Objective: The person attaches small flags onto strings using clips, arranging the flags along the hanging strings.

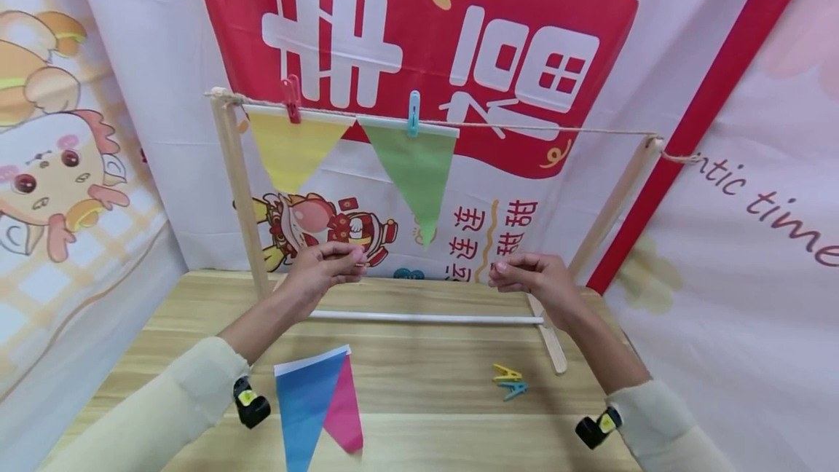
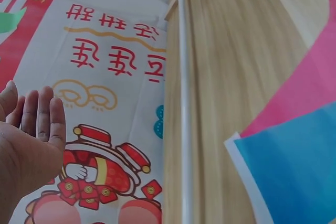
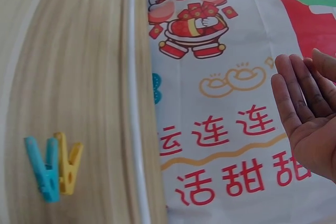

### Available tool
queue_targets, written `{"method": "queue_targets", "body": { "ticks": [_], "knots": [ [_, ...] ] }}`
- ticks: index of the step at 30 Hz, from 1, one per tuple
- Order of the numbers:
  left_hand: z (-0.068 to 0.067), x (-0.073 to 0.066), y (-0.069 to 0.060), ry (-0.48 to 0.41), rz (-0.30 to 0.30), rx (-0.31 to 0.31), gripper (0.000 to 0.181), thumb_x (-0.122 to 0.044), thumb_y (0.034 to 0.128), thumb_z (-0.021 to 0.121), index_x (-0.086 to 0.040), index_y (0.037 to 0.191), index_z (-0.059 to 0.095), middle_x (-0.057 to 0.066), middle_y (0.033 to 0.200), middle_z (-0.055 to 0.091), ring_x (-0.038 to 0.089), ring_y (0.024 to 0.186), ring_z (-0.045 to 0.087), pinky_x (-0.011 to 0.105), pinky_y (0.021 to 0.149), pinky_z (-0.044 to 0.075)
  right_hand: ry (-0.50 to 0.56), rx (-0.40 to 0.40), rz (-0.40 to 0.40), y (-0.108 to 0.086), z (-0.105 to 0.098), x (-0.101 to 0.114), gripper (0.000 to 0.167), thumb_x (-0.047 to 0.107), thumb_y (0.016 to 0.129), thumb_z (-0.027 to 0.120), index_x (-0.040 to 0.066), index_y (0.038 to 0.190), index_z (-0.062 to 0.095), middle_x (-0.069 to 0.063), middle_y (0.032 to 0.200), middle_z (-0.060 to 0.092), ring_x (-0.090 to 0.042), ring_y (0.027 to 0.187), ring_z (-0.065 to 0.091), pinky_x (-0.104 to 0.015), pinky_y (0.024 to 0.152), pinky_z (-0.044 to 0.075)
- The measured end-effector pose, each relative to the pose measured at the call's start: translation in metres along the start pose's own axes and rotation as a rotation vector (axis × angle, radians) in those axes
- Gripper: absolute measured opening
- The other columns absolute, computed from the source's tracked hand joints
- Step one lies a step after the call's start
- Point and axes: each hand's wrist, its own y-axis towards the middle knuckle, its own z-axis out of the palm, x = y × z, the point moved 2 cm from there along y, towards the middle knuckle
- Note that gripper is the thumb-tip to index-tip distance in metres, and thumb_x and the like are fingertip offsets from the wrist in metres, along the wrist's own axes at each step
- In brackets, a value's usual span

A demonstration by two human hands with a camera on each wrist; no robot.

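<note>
My left hand hovers in the air left of centre, fingers loosely bent, holding nothing. Opposite it, my right hand also hovers with nothing in its fingers. Above them a string runs between two wooden posts. From it hang a yellow pennant under a red clothespin and a green pennant under a light blue clothespin. On the table lie a blue pennant, partly over a pink pennant. A yellow clothespin and a blue clothespin lie together at right.
The left wooden post and right wooden post stand at the back of the table. A white rod runs low between them. Behind hangs a printed cloth.
</note>
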Motion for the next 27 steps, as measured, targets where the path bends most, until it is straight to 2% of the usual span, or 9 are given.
{"method": "queue_targets", "body": {
  "ticks": [6, 12, 15, 19, 22, 27],
  "knots": [
    [-0.005, 0.013, -0.005, 0.031, -0.018, -0.007, 0.035, -0.026, 0.1115, 0.075, -0.004, 0.139, 0.074, -0.003, 0.11, 0.086, 0.015, 0.106, 0.084, 0.034, 0.102, 0.068, 0.044, 0.009, 0.008, -0.004, 0.001, -0.02, 0.024, 0.015, 0.111, 0.074, -0.006, 0.121, 0.079, 0.0, 0.102, 0.088, -0.016, 0.096, 0.086, -0.04, 0.095, 0.071],
    [-0.011, 0.03, -0.006, 0.062, -0.05, -0.001, 0.035, -0.023, 0.1131, 0.073, 0.001, 0.138, 0.072, -0.005, 0.11, 0.084, 0.013, 0.105, 0.084, 0.041, 0.108, 0.067, 0.061, 0.008, 0.039, -0.008, 0.0, -0.039, 0.018, 0.014, 0.11, 0.075, 0.001, 0.119, 0.082, 0.0, 0.103, 0.088, -0.016, 0.097, 0.085, -0.039, 0.095, 0.071],
    [-0.015, 0.037, -0.007, 0.064, -0.064, -0.013, 0.039, -0.026, 0.1127, 0.074, 0.001, 0.141, 0.07, -0.005, 0.112, 0.085, 0.016, 0.109, 0.084, 0.041, 0.108, 0.066, 0.055, -0.007, 0.066, -0.012, 0.0, -0.05, 0.016, 0.015, 0.11, 0.076, 0.004, 0.118, 0.083, 0.0, 0.103, 0.088, -0.016, 0.097, 0.085, -0.039, 0.094, 0.071],
    [-0.021, 0.045, -0.012, 0.085, -0.082, -0.039, 0.041, -0.028, 0.1118, 0.075, 0.0, 0.141, 0.071, -0.003, 0.111, 0.085, 0.02, 0.112, 0.084, 0.041, 0.106, 0.067, 0.069, -0.034, 0.091, -0.018, 0.001, -0.066, 0.016, 0.014, 0.109, 0.077, 0.002, 0.119, 0.083, -0.001, 0.103, 0.088, -0.016, 0.098, 0.085, -0.037, 0.094, 0.071],
    [-0.027, 0.052, -0.016, 0.106, -0.095, -0.044, 0.043, -0.028, 0.1119, 0.075, 0.002, 0.142, 0.07, -0.002, 0.111, 0.085, 0.016, 0.107, 0.083, 0.039, 0.105, 0.068, 0.077, -0.035, 0.104, -0.022, 0.002, -0.077, 0.021, 0.013, 0.109, 0.076, -0.002, 0.123, 0.08, -0.002, 0.106, 0.088, -0.016, 0.1, 0.086, -0.038, 0.095, 0.071],
    [-0.036, 0.066, -0.021, 0.119, -0.108, -0.048, 0.04, -0.027, 0.1119, 0.075, 0.001, 0.14, 0.072, -0.001, 0.113, 0.084, 0.013, 0.105, 0.082, 0.039, 0.105, 0.068, 0.048, -0.025, 0.115, -0.03, 0.004, -0.093, 0.033, 0.012, 0.11, 0.075, -0.014, 0.13, 0.073, -0.005, 0.109, 0.087, -0.015, 0.1, 0.085, -0.036, 0.094, 0.071]
  ]
}}
